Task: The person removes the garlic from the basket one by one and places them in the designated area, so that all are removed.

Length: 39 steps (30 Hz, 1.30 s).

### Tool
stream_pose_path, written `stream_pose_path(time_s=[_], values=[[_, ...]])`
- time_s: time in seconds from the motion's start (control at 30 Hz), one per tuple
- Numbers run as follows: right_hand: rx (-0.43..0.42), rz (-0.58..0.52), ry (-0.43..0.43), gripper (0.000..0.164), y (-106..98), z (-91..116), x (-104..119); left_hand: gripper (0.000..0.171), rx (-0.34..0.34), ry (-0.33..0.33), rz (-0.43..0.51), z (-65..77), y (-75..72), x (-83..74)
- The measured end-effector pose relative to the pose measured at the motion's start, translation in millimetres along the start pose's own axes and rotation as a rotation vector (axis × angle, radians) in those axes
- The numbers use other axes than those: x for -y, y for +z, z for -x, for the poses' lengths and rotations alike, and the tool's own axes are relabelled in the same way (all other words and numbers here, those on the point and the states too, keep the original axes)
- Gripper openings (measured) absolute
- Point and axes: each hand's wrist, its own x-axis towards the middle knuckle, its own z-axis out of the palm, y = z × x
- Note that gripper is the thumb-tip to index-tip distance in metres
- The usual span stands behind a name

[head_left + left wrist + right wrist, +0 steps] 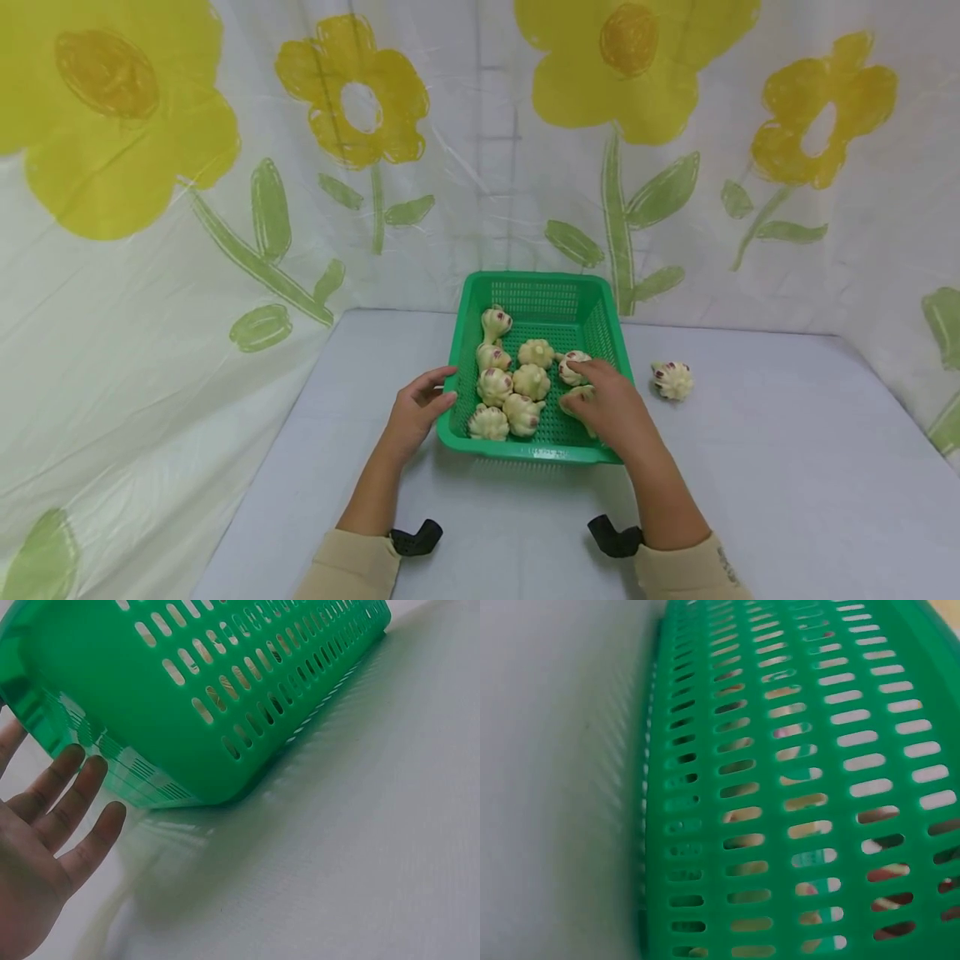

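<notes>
A green plastic basket (540,451) holds several pale garlic bulbs (531,382) with purple marks, gathered mostly in its left and middle parts. My right hand (611,408) reaches over the right side into the basket. Its forefinger touches one bulb (572,374) and its thumb lies over another, partly hidden bulb (588,427); thumb and forefinger are spread apart. Beside the left rim is my left hand (412,410), fingers extended at the basket's edge. In the left wrist view its fingers (94,844) are spread near the slotted wall. The right wrist view shows only the basket's side (780,787).
One more garlic bulb (672,380) lies on the white-covered table (787,467), right of the basket. A white curtain (465,167) with yellow flowers hangs behind and along the sides. Black straps with short mounts (417,538) sit at both wrists.
</notes>
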Motion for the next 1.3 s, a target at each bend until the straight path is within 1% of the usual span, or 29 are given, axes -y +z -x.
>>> stream_pose_path(time_s=[0.17, 0.37, 0.47, 0.53, 0.67, 0.77, 0.9, 0.97, 1.03, 1.2, 1.23, 1.3], values=[[0.036, 0.112, -0.01, 0.055, 7.0, -2.9, 0.5, 0.043, 0.009, -0.002, 0.005, 0.5, 0.2, -0.4], [0.127, 0.237, -0.01, 0.063, 10.3, -3.9, 4.4, 0.043, 0.017, -0.003, 0.011, 0.0, -1.2, -1.1], [0.156, 0.269, -0.015, 0.063, 11.1, -4.1, 5.3, 0.043, 0.018, -0.004, 0.007, 0.1, -1.4, -1.4], [0.166, 0.271, -0.017, 0.061, 11.7, -4.5, 5.8, 0.043, 0.02, -0.006, 0.006, 0.3, -1.2, -2.6], [0.18, 0.28, -0.013, 0.051, 11.7, -5.5, 7.1, 0.043, 0.021, -0.004, 0.01, 1.0, -0.4, -4.9], [0.202, 0.278, -0.015, 0.038, 11.2, -6.8, 7.9, 0.043, 0.018, -0.002, 0.016, 0.9, -0.2, -4.2], [0.242, 0.248, 0.002, 0.022, 10.7, -10.3, 8.7, 0.043, 0.014, 0.0, 0.026, 0.1, -0.8, -2.0], [0.262, 0.233, 0.022, 0.018, 10.4, -11.6, 8.9, 0.043, 0.018, 0.003, 0.028, -0.7, -1.0, -1.4], [0.275, 0.229, 0.03, 0.022, 10.8, -12.5, 8.3, 0.043, 0.022, 0.004, 0.024, -1.6, -1.1, -1.2], [0.32, 0.202, 0.016, 0.014, 13.2, -14.1, 6.1, 0.043, 0.023, -0.006, 0.019, -2.6, -1.0, -2.4], [0.331, 0.192, 0.014, 0.015, 13.5, -14.2, 5.8, 0.043, 0.023, -0.009, 0.02, -2.5, -1.0, -2.7], [0.343, 0.176, 0.007, 0.025, 14.4, -14.5, 5.1, 0.043, 0.024, -0.014, 0.021, -2.0, -1.1, -3.2]])
